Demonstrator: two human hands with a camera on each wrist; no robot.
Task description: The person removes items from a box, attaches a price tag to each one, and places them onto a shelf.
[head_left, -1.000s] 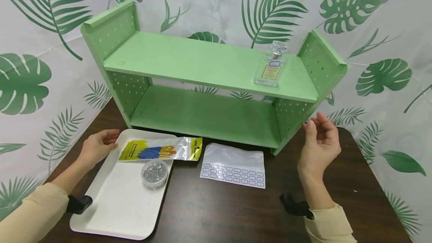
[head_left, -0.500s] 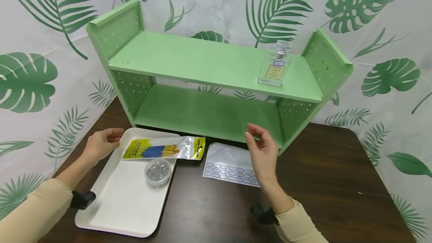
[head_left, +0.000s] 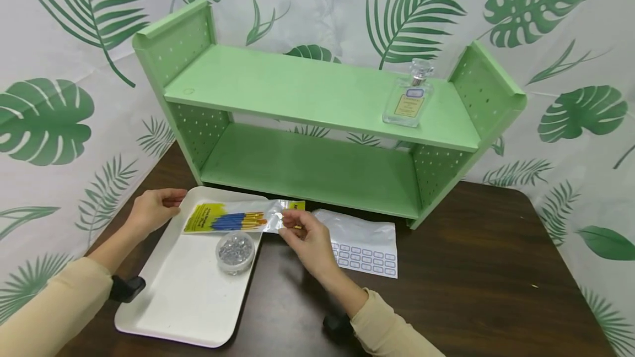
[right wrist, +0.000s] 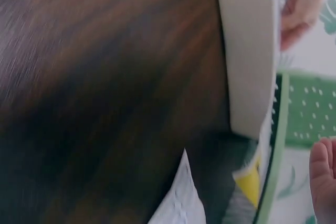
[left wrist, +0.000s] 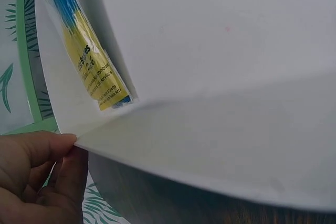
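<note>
My left hand (head_left: 151,211) pinches the far left corner of a white tray (head_left: 183,291); the left wrist view shows the thumb on top of the rim. A clear pack of blue-handled paintbrushes (head_left: 208,218) lies across the tray's far end and sticks out past its right rim. Beside it in the tray is a round clear tub (head_left: 235,253) of small silvery pieces. My right hand (head_left: 315,244), fingers loosely bent, hovers at the pack's right end and covers part of it. In the right wrist view that hand (right wrist: 324,177) appears apart from the pack's yellow tip (right wrist: 249,184).
A green two-tier shelf (head_left: 307,90) stands behind the tray on a dark wooden table (head_left: 461,269). A glass perfume bottle (head_left: 408,104) stands on its upper board at the right. A sheet of labels (head_left: 367,247) lies before the shelf, partly behind my right hand.
My right hand has swept left from beside the shelf's right end, across the label sheet, to the brush pack. My left hand has kept its place on the tray. The view has shifted slightly.
</note>
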